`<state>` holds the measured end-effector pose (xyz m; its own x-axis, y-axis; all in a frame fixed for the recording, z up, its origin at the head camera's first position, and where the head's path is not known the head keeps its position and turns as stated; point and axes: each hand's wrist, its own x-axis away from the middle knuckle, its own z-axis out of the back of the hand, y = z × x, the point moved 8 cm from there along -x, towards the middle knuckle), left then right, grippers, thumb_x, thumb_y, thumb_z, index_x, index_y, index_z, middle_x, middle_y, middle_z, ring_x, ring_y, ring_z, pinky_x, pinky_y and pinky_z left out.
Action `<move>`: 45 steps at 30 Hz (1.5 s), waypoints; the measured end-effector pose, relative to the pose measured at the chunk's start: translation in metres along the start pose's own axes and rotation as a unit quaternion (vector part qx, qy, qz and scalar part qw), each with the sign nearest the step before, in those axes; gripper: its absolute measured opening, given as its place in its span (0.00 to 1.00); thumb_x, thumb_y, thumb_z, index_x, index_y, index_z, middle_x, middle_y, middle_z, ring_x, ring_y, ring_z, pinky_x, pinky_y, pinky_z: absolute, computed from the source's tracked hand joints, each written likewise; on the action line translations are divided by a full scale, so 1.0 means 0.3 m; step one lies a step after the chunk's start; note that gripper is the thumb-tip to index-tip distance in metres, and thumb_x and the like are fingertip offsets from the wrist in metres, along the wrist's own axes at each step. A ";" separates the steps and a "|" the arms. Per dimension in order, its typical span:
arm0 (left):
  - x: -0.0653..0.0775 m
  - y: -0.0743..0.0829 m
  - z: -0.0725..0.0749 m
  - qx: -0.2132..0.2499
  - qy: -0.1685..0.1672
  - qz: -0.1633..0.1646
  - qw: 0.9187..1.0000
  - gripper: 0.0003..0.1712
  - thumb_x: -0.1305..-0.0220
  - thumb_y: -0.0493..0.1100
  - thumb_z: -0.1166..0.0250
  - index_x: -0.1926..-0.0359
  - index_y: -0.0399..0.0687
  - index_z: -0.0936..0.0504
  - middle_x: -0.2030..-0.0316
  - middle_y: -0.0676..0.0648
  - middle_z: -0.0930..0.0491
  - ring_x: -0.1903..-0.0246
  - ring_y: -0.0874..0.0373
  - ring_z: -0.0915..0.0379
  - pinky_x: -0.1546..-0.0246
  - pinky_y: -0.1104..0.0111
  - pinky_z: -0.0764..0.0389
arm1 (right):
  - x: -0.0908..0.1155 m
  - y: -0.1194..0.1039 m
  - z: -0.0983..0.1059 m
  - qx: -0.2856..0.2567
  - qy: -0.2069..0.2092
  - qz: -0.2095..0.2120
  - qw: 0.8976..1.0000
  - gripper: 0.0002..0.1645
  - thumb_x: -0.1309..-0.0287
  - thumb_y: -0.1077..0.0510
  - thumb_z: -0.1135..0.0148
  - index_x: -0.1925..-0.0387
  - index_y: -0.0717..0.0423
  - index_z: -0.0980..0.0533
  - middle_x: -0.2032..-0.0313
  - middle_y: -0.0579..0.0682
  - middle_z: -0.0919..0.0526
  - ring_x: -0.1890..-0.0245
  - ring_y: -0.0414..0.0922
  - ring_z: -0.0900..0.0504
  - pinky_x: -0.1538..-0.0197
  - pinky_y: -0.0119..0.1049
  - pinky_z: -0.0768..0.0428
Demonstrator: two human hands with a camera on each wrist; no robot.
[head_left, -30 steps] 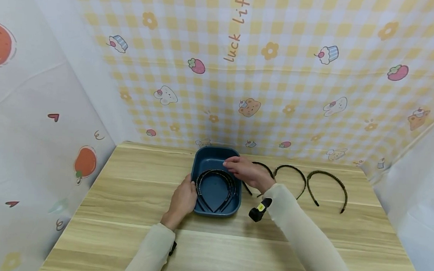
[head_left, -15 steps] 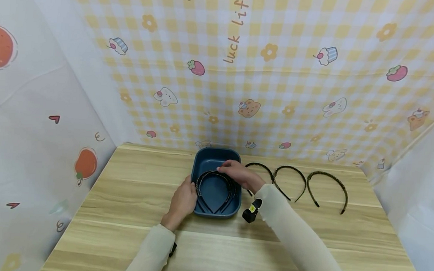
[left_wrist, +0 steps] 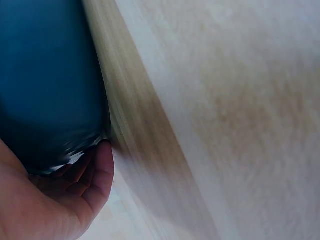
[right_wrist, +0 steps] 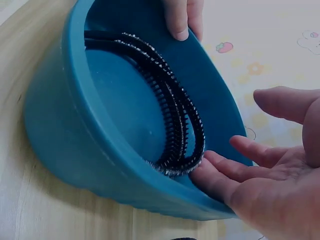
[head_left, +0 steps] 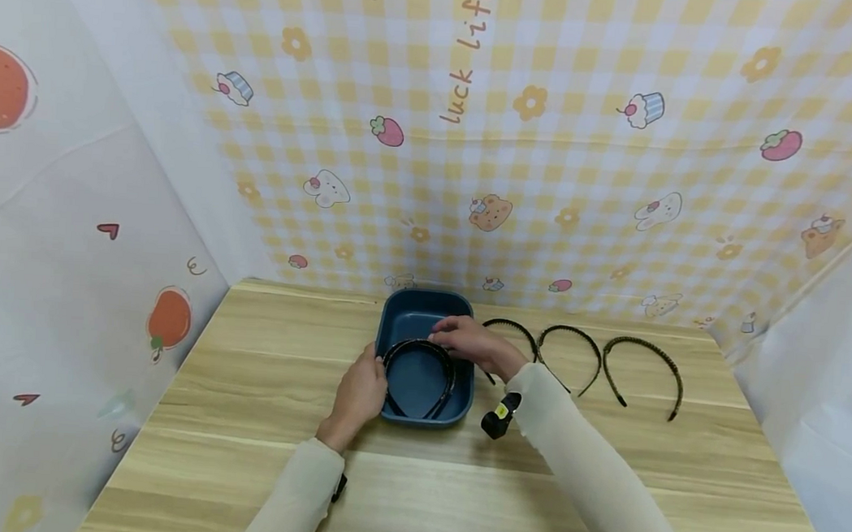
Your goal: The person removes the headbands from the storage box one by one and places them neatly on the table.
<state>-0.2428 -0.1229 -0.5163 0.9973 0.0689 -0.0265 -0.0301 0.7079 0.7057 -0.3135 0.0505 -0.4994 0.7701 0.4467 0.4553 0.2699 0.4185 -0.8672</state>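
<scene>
A deep blue plastic tub stands on the table with several black, glittery, toothed headbands nested together inside. My left hand grips its left wall; the thumb shows inside the rim in the right wrist view, while curled fingers lie against the outside in the left wrist view. My right hand reaches over the right rim. In the right wrist view its fingers are extended, with fingertips against the curve of the headbands, and its thumb stands apart, pinching nothing.
To the right of the tub lie three more headbands in a row: a black one, a dark one and a gold-black one. A checked cloth backdrop rises behind the wooden table.
My right hand has moved left and slightly down to the headbands in the tub. They have shifted slightly left and lie more closely together. The left hand has stayed put.
</scene>
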 end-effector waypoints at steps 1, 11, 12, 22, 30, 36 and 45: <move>0.000 0.000 0.000 0.001 -0.001 0.000 1.000 0.20 0.22 0.39 0.57 0.37 0.35 0.31 0.66 0.42 0.21 0.71 0.52 0.25 0.69 0.58 0.24 | 0.001 -0.001 0.002 0.003 0.002 0.002 1.000 0.25 0.30 0.58 0.43 0.36 0.64 0.31 0.40 0.59 0.25 0.39 0.52 0.25 0.35 0.48 0.28; -0.004 -0.011 -0.003 -0.002 -0.003 0.011 1.000 0.24 0.21 0.40 0.57 0.31 0.31 0.36 0.50 0.34 0.19 0.57 0.44 0.20 0.56 0.51 0.21 | 0.019 -0.007 0.016 0.064 0.010 0.027 0.998 0.19 0.38 0.63 0.35 0.45 0.63 0.21 0.45 0.58 0.19 0.47 0.48 0.19 0.40 0.45 0.24; -0.003 -0.010 -0.004 -0.002 -0.003 0.011 1.000 0.25 0.21 0.40 0.57 0.31 0.31 0.36 0.49 0.34 0.20 0.55 0.42 0.20 0.55 0.50 0.21 | 0.021 -0.008 0.018 0.069 0.009 0.030 0.997 0.19 0.38 0.63 0.35 0.45 0.63 0.20 0.45 0.57 0.19 0.48 0.48 0.19 0.40 0.45 0.24; -0.004 -0.009 -0.002 0.002 0.003 0.004 1.000 0.21 0.22 0.40 0.57 0.35 0.35 0.32 0.49 0.35 0.19 0.57 0.44 0.19 0.59 0.51 0.21 | 0.046 -0.029 0.004 0.120 0.017 0.045 0.992 0.22 0.41 0.64 0.32 0.43 0.59 0.21 0.60 0.53 0.17 0.67 0.42 0.18 0.59 0.39 0.16; -0.005 -0.008 -0.004 0.000 0.006 0.003 1.000 0.20 0.22 0.40 0.56 0.38 0.36 0.30 0.54 0.37 0.18 0.60 0.46 0.20 0.61 0.51 0.21 | 0.067 -0.039 0.006 0.165 0.068 0.057 0.982 0.19 0.44 0.68 0.32 0.49 0.64 0.20 0.68 0.53 0.18 0.72 0.46 0.15 0.65 0.36 0.16; -0.004 -0.007 -0.003 -0.005 0.003 0.002 1.000 0.20 0.22 0.41 0.57 0.37 0.37 0.30 0.53 0.36 0.18 0.59 0.45 0.20 0.62 0.51 0.21 | 0.093 -0.041 0.031 0.143 0.092 0.060 0.984 0.15 0.44 0.68 0.35 0.54 0.70 0.22 0.67 0.55 0.18 0.73 0.45 0.15 0.65 0.37 0.15; -0.005 -0.008 -0.002 -0.006 0.008 0.003 1.000 0.21 0.22 0.41 0.57 0.36 0.36 0.31 0.48 0.34 0.20 0.54 0.41 0.20 0.58 0.48 0.21 | 0.091 -0.028 0.082 0.124 0.156 0.063 0.978 0.15 0.42 0.67 0.35 0.52 0.64 0.20 0.65 0.55 0.18 0.72 0.43 0.18 0.65 0.37 0.16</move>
<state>-0.2441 -0.1244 -0.5184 0.9959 0.0844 -0.0335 -0.0373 0.7160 0.6971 -0.3092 0.0786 -0.4747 0.9377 0.2603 0.2302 0.0422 0.5723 -0.8190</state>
